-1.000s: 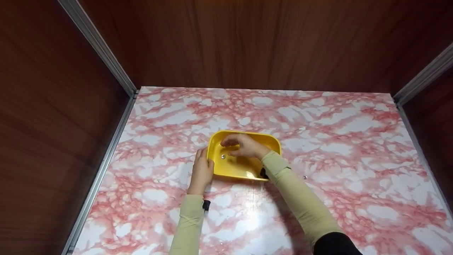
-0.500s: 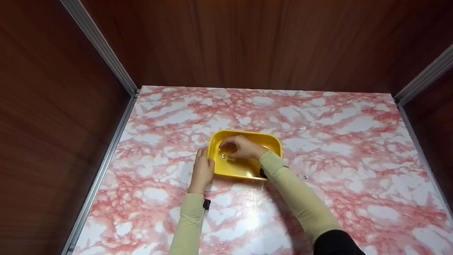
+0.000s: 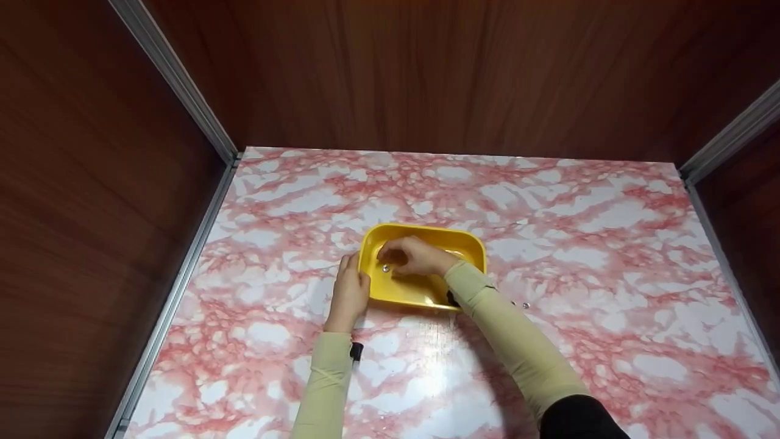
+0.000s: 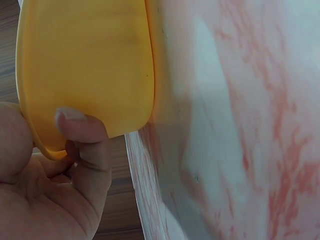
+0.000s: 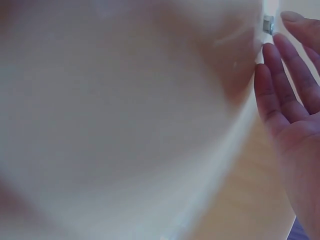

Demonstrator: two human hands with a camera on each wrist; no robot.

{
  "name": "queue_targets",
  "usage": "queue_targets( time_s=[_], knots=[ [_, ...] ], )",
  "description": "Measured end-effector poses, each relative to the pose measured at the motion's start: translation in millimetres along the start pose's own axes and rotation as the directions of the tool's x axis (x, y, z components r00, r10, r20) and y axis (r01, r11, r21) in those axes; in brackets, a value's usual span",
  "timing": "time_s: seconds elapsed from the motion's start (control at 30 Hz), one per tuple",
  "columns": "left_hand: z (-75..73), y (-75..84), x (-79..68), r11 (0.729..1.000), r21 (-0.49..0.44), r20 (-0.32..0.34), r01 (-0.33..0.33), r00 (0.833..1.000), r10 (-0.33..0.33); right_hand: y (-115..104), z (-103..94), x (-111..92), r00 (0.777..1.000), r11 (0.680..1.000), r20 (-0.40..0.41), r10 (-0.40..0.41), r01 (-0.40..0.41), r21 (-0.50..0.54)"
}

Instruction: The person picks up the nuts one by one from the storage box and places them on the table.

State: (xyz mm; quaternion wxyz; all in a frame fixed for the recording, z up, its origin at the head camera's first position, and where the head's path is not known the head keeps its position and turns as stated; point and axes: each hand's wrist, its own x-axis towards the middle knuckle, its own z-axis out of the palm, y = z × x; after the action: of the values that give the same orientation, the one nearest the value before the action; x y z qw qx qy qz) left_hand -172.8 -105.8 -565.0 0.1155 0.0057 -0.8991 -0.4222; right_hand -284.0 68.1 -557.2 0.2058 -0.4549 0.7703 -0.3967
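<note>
A yellow plastic bin (image 3: 381, 289) sits on the marbled table. My left hand (image 3: 348, 294) holds its left end; in the left wrist view the thumb (image 4: 82, 127) lies against the yellow wall. Inside, near the left end, is a small shiny metal nut (image 3: 386, 268). My right hand (image 3: 417, 256) is inside the bin, its thumb and fingers bent and parted beside the nut. In the right wrist view the nut (image 5: 268, 25) shows just beyond the thumb and fingertips, with no pinch on it. The right forearm hides the bin's front right corner.
Two small metal pieces (image 3: 526, 305) lie on the table right of the bin, one close to the right sleeve. Dark wood panels (image 3: 426, 79) with grey metal edging (image 3: 183, 85) stand behind and at both sides of the marbled tabletop (image 3: 609, 244).
My right hand has dipped slightly within the bin, still close to the nut. A second small piece has come into view beside the right sleeve. The left hand keeps its hold.
</note>
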Motion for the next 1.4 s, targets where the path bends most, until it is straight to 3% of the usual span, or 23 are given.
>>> queue_targets(
  time_s=[0.37, 1.4],
  knots=[
    [-1.2, 2.7, 0.1, 1.0, 0.001, 0.002, 0.01, 1.0, -0.01, 2.2, 2.3, 1.1, 0.999, 0.999, 0.027, 0.046, -0.045, -0.024],
    [-1.2, 2.1, -0.3, 1.0, -0.001, 0.014, 0.014, 1.0, -0.014, 2.8, 7.4, 1.0, 1.0, 0.999, 0.025, 0.012, -0.011, -0.036]
  ],
)
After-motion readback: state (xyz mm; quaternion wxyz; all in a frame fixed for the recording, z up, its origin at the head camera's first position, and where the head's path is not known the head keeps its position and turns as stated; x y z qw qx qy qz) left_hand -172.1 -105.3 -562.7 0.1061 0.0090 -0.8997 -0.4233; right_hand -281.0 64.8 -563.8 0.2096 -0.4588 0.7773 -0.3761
